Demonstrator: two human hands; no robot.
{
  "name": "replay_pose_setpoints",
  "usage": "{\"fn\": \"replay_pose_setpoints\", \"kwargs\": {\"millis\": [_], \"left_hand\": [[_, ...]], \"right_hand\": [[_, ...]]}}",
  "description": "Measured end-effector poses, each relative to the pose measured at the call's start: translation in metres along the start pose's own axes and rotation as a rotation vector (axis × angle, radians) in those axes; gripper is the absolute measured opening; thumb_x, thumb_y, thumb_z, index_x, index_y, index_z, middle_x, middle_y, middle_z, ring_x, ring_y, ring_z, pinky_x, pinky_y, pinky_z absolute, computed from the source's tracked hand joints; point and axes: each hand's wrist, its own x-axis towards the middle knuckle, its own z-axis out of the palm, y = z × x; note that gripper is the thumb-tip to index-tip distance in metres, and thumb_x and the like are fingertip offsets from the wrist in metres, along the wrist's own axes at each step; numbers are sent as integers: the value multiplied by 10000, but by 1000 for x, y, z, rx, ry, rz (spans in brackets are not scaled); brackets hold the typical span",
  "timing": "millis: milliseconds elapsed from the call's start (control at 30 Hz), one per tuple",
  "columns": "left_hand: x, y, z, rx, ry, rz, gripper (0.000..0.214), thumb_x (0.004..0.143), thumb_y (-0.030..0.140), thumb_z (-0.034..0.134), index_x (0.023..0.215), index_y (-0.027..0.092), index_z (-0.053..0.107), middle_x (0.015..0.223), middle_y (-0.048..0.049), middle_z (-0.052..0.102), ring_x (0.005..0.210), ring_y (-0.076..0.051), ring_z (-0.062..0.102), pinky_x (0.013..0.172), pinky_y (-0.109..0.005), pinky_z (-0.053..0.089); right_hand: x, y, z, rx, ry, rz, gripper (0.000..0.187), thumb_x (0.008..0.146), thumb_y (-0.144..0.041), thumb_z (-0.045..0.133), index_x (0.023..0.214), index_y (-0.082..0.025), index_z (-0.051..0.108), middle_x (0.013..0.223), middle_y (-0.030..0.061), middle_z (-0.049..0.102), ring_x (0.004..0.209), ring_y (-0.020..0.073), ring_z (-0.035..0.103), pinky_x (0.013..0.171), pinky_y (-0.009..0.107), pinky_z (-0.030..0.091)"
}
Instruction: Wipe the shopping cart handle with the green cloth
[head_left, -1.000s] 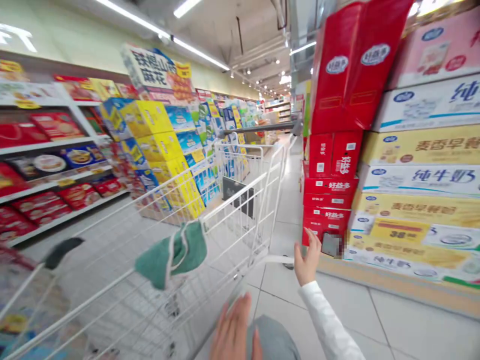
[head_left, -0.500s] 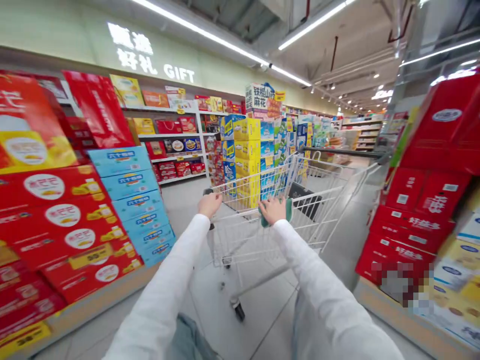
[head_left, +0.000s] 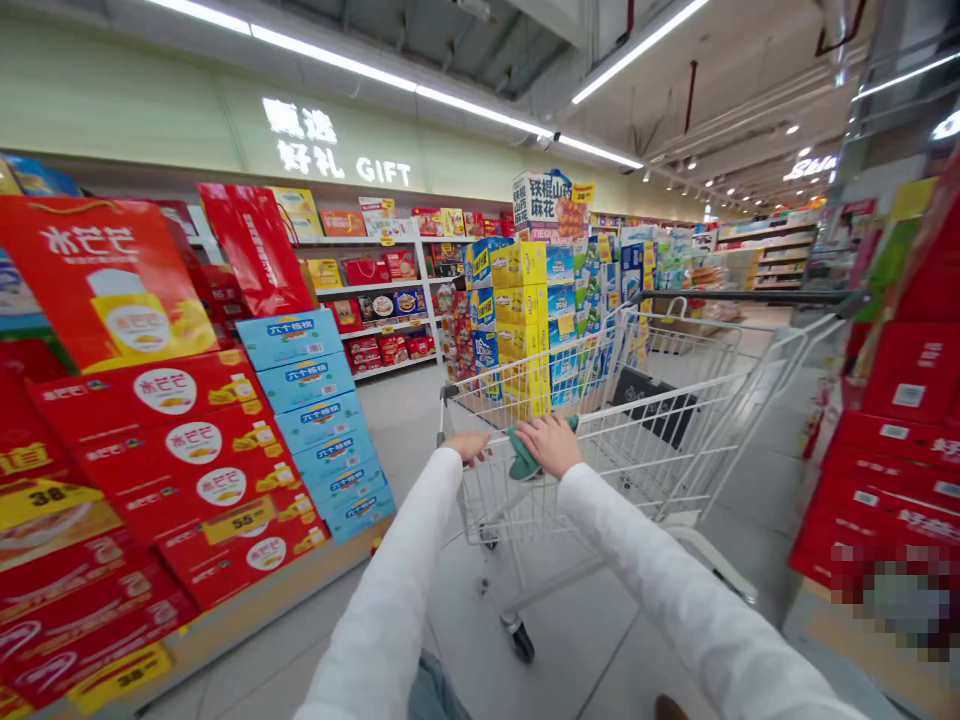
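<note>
A white wire shopping cart stands before me, its dark handle bar at the far right end. My right hand lies over the near top rim of the cart, with a green cloth gripped under its fingers. Left of it, my left hand is at the cart's near left corner, fingers slightly apart and pointing toward the cloth. Nothing shows in that hand, and whether it touches the wire is unclear. A black panel hangs inside the cart.
Red gift boxes and light blue cartons are stacked at left. Yellow boxes rise behind the cart, with gift shelves further back. More red boxes line the right side. A dark caster rests on the tiled floor.
My left hand has let go of the cart's corner and moved right, closer to the green cloth. The view has turned left, so the surroundings sit further right.
</note>
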Motion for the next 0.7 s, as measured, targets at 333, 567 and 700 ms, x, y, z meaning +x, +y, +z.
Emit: {"fn": "replay_pose_setpoints", "kwargs": {"millis": [333,567,700], "left_hand": [[20,10,4,-208,-322,-78,563,833,454,263,1158,100,555,1161,-193,615,760,-298,665,681,-417,501],[26,5,10,-209,-178,-72,477,880,342,215,1038,46,554,1052,-136,643,688,-189,652,719,-329,472],[25,5,11,-193,-171,-72,493,872,386,224,1039,75,569,1046,-113,655,688,-184,645,718,-320,480]], "right_hand": [[-25,7,-5,-69,131,99,401,937,-362,360,1316,-316,480,1311,30,528,1305,263,293,1090,503,114],[22,7,-29,-75,195,179,446,958,-374,263,1316,-231,488,1238,77,589,1166,221,465,1036,418,215],[37,-8,-12,-121,-131,323,586,940,-494,229,974,-156,706,962,145,690,934,243,610,835,363,383]]}}
